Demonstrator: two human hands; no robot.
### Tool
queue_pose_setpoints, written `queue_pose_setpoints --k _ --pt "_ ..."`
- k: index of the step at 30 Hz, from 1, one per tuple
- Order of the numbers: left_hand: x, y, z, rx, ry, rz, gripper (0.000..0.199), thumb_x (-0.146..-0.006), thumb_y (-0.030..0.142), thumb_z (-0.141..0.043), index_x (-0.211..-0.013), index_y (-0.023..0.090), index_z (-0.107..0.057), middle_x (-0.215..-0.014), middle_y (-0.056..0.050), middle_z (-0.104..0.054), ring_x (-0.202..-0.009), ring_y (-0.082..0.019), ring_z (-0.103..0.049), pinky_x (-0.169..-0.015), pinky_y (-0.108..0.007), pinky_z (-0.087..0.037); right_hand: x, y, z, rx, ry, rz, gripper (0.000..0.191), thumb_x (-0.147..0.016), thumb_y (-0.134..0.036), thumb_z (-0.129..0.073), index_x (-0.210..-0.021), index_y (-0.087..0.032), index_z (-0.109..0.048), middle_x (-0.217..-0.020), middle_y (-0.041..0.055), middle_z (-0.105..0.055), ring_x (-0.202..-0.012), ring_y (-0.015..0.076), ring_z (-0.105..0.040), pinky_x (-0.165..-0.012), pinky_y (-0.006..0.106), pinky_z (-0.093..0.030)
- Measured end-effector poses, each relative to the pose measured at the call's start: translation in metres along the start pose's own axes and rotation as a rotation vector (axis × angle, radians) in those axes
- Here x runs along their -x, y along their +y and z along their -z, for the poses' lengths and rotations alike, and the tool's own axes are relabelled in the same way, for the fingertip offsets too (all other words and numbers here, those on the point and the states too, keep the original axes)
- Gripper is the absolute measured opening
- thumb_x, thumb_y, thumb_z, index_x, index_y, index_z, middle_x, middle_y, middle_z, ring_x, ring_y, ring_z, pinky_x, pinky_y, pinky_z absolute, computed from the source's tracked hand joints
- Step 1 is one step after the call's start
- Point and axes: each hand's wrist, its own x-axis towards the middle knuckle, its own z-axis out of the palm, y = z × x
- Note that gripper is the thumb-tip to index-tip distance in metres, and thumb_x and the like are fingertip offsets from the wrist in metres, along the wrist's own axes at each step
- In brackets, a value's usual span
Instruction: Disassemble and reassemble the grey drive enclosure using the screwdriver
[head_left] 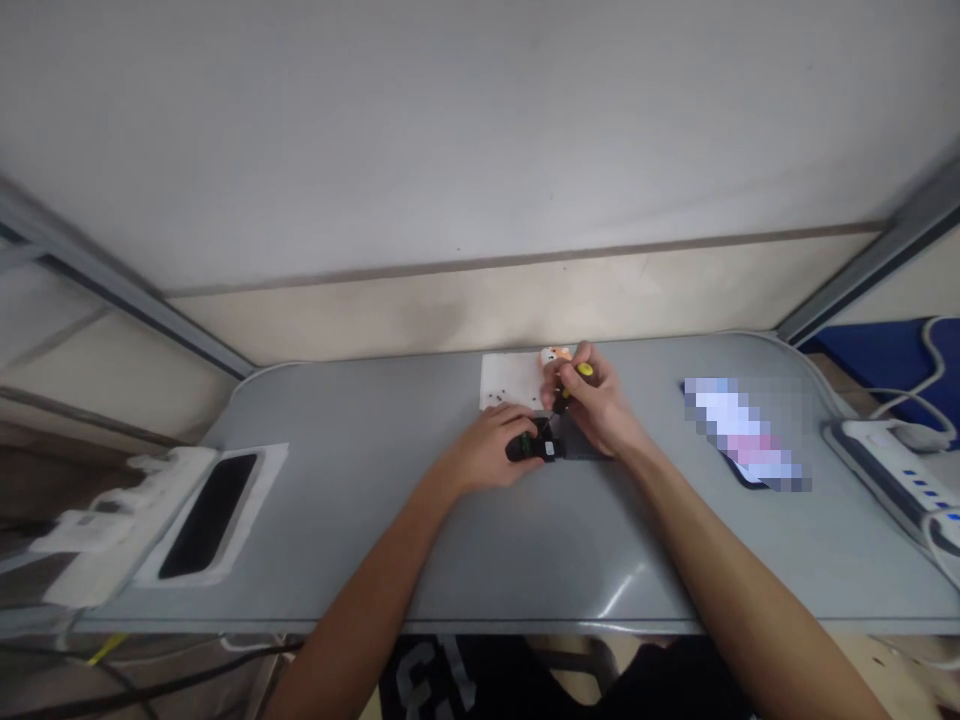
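My left hand (491, 452) is closed around a small black device (544, 446), pressing it to the table top. The device carries a little white label, and its exact kind cannot be made out. Above it, my right hand (596, 402) grips a short screwdriver (583, 371) with a yellow and black handle, its shaft pointing down at the device. A dark flat piece (589, 450) lies partly under my right hand. Just behind both hands is a white sheet of paper (510, 372) with several tiny dark screws on it. An orange and white item (556, 354) sits at the paper's right edge, partly hidden.
A lit phone (742, 435) lies to the right on the grey table (360, 450), near a white power strip (892, 470) with cables. On the left, a black-screened phone (208, 515) rests on a white sheet beside another white power strip (139, 520). A wall stands behind.
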Motion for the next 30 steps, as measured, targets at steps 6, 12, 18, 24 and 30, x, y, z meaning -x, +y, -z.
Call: queue_pose_setpoints --k 6,12,18,24,30 --pt "0.0013 -0.0012 0.0003 -0.031 -0.002 0.001 0.024 -0.086 0.034 -0.079 -0.105 0.023 -0.069 -0.131 -0.008 -0.066 -0.120 -0.027 -0.063 -0.108 -0.046 -0.049 -0.0065 -0.0008 0.0011 -0.027 0.042 -0.054 0.042 -0.091 -0.069 -0.060 -0.098 -0.027 -0.058 -0.066 -0.0053 -0.041 -0.053 0.0117 -0.037 -0.052 0.027 -0.036" --pt "0.0016 0.0005 0.0022 -0.039 -0.006 -0.002 0.024 -0.087 0.036 -0.079 -0.105 0.023 -0.070 -0.131 -0.008 -0.067 -0.120 -0.027 -0.064 -0.107 -0.045 -0.051 -0.0039 -0.0026 0.0044 -0.086 0.021 -0.044 0.040 -0.082 -0.051 -0.081 -0.079 -0.023 -0.053 -0.092 0.0015 -0.062 -0.073 0.0139 -0.058 -0.066 0.030 -0.047" --pt "0.0017 0.0009 0.0028 -0.042 -0.006 -0.001 0.025 -0.088 0.038 -0.078 -0.105 0.023 -0.071 -0.132 -0.008 -0.068 -0.122 -0.027 -0.064 -0.110 -0.047 -0.050 -0.0053 0.0007 -0.0016 -0.072 0.042 -0.042 0.045 -0.092 -0.069 -0.060 -0.091 -0.024 -0.060 -0.060 -0.0063 -0.037 -0.050 0.0109 -0.030 -0.050 0.027 -0.031" --pt "0.0002 -0.0007 0.0016 -0.041 0.000 -0.006 0.021 -0.086 0.034 -0.079 -0.102 0.023 -0.072 -0.130 -0.008 -0.070 -0.120 -0.027 -0.065 -0.108 -0.047 -0.051 -0.0059 -0.0030 0.0017 -0.061 0.063 -0.038 0.037 -0.083 -0.052 -0.080 -0.084 -0.024 -0.056 -0.086 0.0001 -0.061 -0.072 0.0133 -0.057 -0.064 0.029 -0.045" --pt "-0.0002 -0.0008 0.0021 -0.009 0.004 0.009 0.022 -0.085 0.034 -0.081 -0.102 0.024 -0.073 -0.128 -0.007 -0.071 -0.118 -0.027 -0.067 -0.107 -0.047 -0.052 -0.0050 -0.0040 -0.0037 -0.001 0.100 -0.008 0.051 -0.081 -0.063 -0.078 -0.079 -0.025 -0.044 -0.059 -0.0087 -0.036 -0.049 0.0091 -0.029 -0.048 0.025 -0.028"
